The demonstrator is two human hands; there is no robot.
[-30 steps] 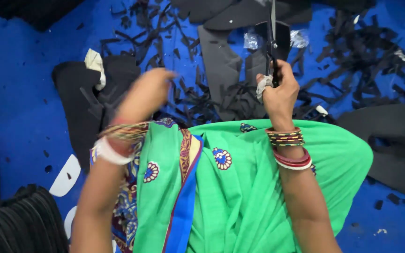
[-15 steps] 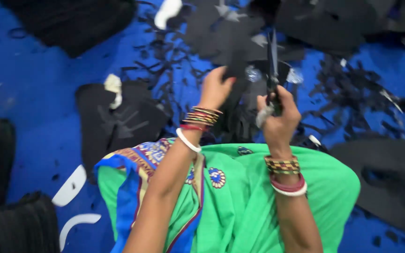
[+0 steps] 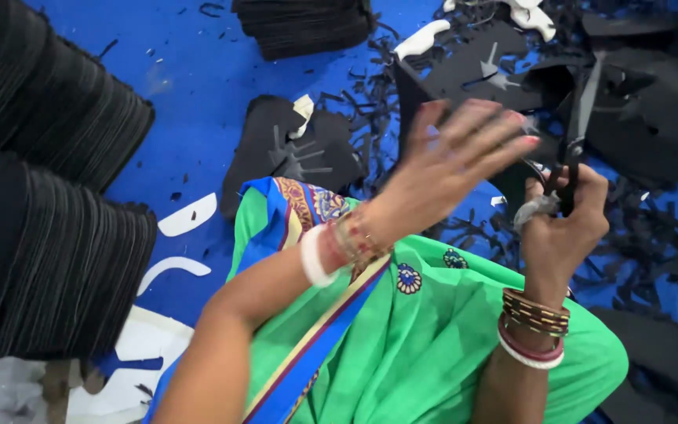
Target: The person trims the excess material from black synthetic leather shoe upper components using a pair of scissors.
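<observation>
No packages, labels, signs or screens in view.
</observation>
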